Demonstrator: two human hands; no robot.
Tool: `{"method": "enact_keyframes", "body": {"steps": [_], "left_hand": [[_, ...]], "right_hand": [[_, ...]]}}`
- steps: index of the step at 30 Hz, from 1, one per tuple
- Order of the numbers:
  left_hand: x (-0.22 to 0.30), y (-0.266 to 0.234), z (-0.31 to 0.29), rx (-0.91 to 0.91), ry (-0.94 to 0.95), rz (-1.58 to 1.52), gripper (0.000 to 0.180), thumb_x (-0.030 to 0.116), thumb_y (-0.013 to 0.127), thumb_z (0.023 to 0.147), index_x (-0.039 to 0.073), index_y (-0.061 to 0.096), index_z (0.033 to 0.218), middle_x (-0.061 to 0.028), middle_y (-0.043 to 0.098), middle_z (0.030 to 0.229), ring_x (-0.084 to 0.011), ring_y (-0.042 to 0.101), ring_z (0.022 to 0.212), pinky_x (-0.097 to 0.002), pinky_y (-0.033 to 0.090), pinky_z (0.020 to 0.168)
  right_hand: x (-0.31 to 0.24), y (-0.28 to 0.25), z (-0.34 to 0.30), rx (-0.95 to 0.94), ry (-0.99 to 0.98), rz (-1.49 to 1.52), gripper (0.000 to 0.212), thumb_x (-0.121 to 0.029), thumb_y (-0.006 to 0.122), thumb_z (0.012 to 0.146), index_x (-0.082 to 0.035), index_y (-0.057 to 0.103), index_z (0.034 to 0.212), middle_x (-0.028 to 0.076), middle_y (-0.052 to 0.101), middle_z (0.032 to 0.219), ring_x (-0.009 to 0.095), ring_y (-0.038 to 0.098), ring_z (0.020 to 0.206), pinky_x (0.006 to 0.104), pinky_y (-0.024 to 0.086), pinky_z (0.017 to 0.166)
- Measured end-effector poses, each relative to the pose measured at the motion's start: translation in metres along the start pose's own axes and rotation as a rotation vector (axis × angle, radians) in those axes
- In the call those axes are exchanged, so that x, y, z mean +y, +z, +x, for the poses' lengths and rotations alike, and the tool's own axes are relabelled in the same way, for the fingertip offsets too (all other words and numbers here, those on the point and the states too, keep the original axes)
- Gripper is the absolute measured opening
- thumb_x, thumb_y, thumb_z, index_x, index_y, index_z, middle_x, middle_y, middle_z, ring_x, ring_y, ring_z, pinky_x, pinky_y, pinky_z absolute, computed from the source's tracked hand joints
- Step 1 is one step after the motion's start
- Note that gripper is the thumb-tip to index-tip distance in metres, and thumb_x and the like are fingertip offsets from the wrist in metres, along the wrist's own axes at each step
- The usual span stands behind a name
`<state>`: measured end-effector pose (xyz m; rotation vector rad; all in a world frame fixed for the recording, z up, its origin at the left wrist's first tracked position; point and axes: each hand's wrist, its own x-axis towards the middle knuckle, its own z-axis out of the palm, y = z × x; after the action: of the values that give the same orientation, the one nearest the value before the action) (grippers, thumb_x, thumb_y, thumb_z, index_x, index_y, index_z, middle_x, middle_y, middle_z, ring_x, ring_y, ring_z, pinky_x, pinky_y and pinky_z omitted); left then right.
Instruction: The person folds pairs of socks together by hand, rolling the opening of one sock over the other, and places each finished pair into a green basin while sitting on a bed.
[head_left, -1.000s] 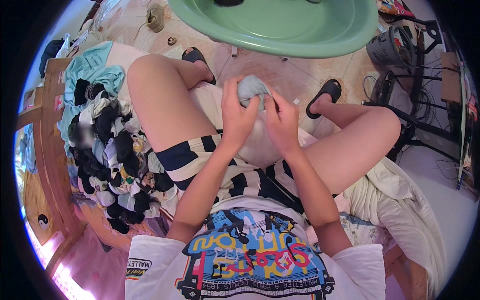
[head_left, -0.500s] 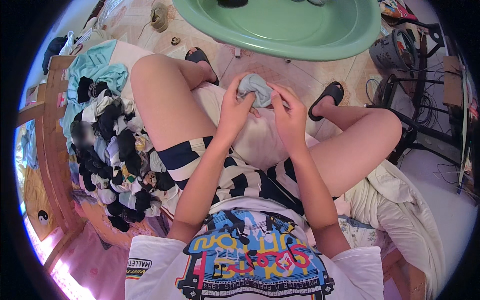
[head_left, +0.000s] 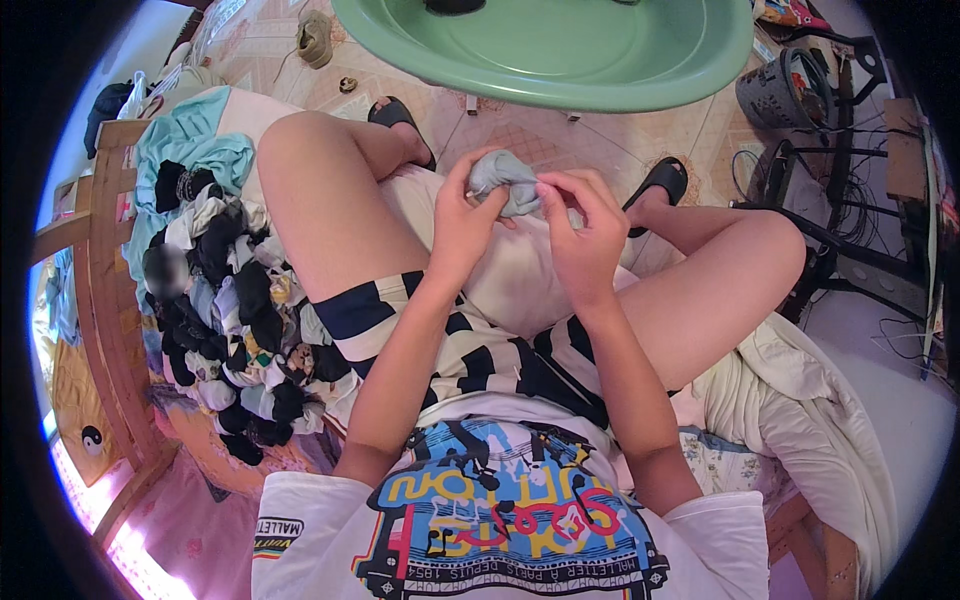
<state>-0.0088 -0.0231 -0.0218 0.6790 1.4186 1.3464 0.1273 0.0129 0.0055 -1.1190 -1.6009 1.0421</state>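
A light grey-blue sock (head_left: 503, 178), bunched into a rounded bundle, is held up between my knees. My left hand (head_left: 464, 218) wraps round its left side, with the thumb against the near side. On the other side my right hand (head_left: 585, 232) pinches its edge between thumb and fingertips. A heap of crumpled socks (head_left: 255, 310), mostly black, white and grey, lies beside my left thigh.
Ahead stands a green basin (head_left: 600, 98) with a few dark items inside. A grey basket (head_left: 768, 98) and a black metal frame (head_left: 850, 205) with cables are at right. Wooden rails (head_left: 105, 300) run along the left. White bedding (head_left: 790, 400) lies at lower right.
My right hand has closed its fingertips onto the sock's edge, where before its fingers were more stretched out. My left hand keeps its hold. The view has shifted slightly.
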Motion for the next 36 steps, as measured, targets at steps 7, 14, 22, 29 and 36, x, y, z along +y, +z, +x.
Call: {"method": "enact_keyframes", "body": {"steps": [7,14,22,29,36], "left_hand": [[-0.012,0.000,0.006,0.142,0.278,0.347,0.042,-0.012,0.052,0.080,0.002,0.057,0.119,-0.0102,0.062,0.106,-0.0163,0.062,0.092,-0.0271,0.054,0.076],[0.001,-0.002,0.002,0.006,-0.071,-0.193,0.049,-0.008,0.051,0.086,0.003,0.047,0.133,-0.0110,0.058,0.114,-0.0161,0.060,0.101,-0.0301,0.054,0.085],[-0.011,-0.005,0.007,-0.021,0.090,0.049,0.043,-0.002,0.054,0.093,0.002,0.046,0.134,-0.0095,0.057,0.120,-0.0159,0.061,0.103,-0.0293,0.057,0.081],[-0.001,-0.007,0.007,-0.005,0.078,-0.088,0.042,-0.013,0.048,0.085,0.000,0.050,0.126,-0.0101,0.058,0.117,-0.0163,0.062,0.096,-0.0264,0.059,0.071],[-0.003,-0.008,0.006,-0.110,0.055,-0.001,0.044,-0.013,0.045,0.086,-0.002,0.049,0.129,-0.0137,0.058,0.117,-0.0205,0.064,0.095,-0.0282,0.060,0.066]], "right_hand": [[-0.005,0.022,-0.018,0.033,-0.002,0.144,0.010,0.003,0.066,0.084,0.004,0.068,0.094,0.011,0.067,0.087,0.019,0.067,0.073,0.0282,0.053,0.068],[0.011,0.025,-0.012,-0.086,0.118,0.051,0.020,0.005,0.057,0.088,0.004,0.067,0.105,0.014,0.070,0.098,0.019,0.070,0.079,0.0294,0.055,0.071],[0.006,0.017,-0.006,-0.131,0.303,0.334,0.042,0.002,0.051,0.092,0.005,0.044,0.133,0.016,0.070,0.103,0.018,0.070,0.082,0.0278,0.054,0.074],[0.021,0.013,0.000,0.082,0.137,-0.039,0.050,-0.007,0.067,0.088,0.004,0.046,0.131,0.010,0.066,0.103,0.015,0.065,0.083,0.0253,0.052,0.074],[0.015,-0.005,0.015,-0.412,0.771,0.663,0.045,-0.006,0.068,0.087,0.002,0.053,0.128,0.009,0.065,0.105,0.016,0.064,0.087,0.0259,0.053,0.074]]}}
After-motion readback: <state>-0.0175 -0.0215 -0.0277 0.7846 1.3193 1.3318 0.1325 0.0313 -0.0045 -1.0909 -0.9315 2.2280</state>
